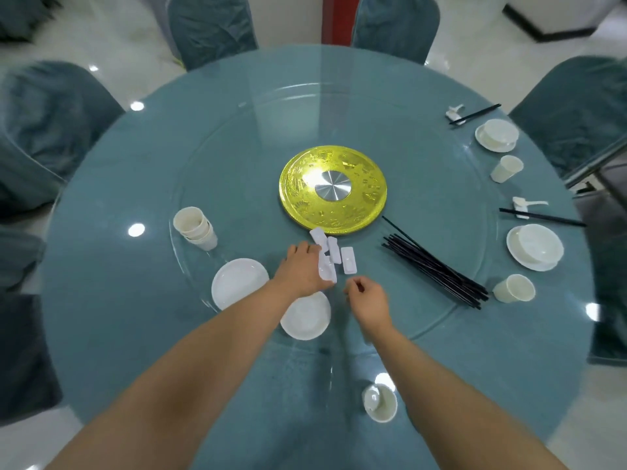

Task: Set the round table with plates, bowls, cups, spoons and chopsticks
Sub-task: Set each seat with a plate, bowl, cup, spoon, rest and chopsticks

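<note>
Reaching out over the round table (112,334), both bare arms stretch toward the glass turntable (424,184). Far to the left of the left hand lies a stack of cream cups (195,227), tipped on its side. Nearer, just left of that wrist, sits a white plate (237,283). The left hand (303,269) lies palm down at a cluster of small white chopstick rests (348,264), its fingers over the left side of the cluster; whether they grip a rest or only touch it I cannot tell. Beneath the left wrist, partly covered by it, is a second white plate (305,322). Beyond the fingertips, at the middle of the turntable, is a gold disc (332,188) with a silver hub.

The right hand (368,301) hovers just right of the left, close before the rests, thumb and forefinger drawn together as if pinching; anything between them is too small to make out. Below the right forearm, near the table's edge, stands a single cream cup (380,403) with a white spoon inside. Right of the right hand a bundle of black chopsticks (437,269) lies slantwise on the glass, and past its lower end stands another cup (514,288). Farther right, a bowl on a plate (536,247) sits with a chopstick pair (543,217) on a rest beyond it. At the far right rim is a second setting (497,135) of bowl and plate, with a cup and chopsticks beside it.
</note>
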`<state>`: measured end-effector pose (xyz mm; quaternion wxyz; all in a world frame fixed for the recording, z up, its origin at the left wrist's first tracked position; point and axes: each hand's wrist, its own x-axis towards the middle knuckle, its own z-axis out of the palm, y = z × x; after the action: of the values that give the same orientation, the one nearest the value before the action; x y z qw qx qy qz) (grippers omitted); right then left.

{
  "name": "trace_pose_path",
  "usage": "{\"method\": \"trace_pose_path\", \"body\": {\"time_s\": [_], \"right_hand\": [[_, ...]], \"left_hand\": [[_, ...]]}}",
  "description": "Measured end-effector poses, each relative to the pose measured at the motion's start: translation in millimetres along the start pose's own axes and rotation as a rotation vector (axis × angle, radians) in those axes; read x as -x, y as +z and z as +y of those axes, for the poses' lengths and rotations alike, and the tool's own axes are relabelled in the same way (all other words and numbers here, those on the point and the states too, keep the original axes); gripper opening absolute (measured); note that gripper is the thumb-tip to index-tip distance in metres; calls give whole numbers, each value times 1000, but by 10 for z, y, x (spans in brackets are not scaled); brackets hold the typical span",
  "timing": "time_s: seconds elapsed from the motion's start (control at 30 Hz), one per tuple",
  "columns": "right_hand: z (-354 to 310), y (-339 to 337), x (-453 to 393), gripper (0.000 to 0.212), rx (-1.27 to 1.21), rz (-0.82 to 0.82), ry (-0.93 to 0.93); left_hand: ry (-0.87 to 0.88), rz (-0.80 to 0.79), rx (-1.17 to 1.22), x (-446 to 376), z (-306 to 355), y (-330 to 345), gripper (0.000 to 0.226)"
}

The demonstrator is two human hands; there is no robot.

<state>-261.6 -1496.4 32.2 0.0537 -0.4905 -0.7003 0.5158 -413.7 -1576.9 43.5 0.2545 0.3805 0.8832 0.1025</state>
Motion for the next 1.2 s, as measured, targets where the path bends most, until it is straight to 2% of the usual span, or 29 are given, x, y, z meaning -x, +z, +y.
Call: {"method": "trace_pose_path", "body": {"time_s": [0.1,0.27,0.4,0.53,0.6,0.77,0.93,0.97,1.07,1.13,1.2], "right_hand": [[-30,-146,139,24,-5,-4,-36],[179,-562,360,22,-13,25,6],[460,-906,537,18,-130,80,95],[717,-1211,662,19,-199,115,190],[861,-1395,721,15,-246,155,229],[1168,-1723,829,13,-396,158,293],[1489,-1999,844,18,-448,218,346],[1556,-2048,840,20,-437,239,354],[1737,-2182,804,20,-396,334,373],[1834,-2236,768,17,-479,421,422],[1894,-2264,728,14,-540,491,465]], "left_hand": [[113,-25,-22,202,305,51,81],[256,-83,-119,416,789,213,85],[401,-204,-184,491,1141,393,84],[479,-233,-236,553,1523,600,77],[463,-240,-225,587,1746,706,78],[275,-222,-122,645,2216,1007,90],[333,-313,-113,618,2592,1257,93],[378,-339,-125,597,2655,1295,87],[481,-418,-103,538,2791,1426,47],[443,-455,-42,496,2835,1528,29],[358,-492,39,476,2870,1630,21]]}}
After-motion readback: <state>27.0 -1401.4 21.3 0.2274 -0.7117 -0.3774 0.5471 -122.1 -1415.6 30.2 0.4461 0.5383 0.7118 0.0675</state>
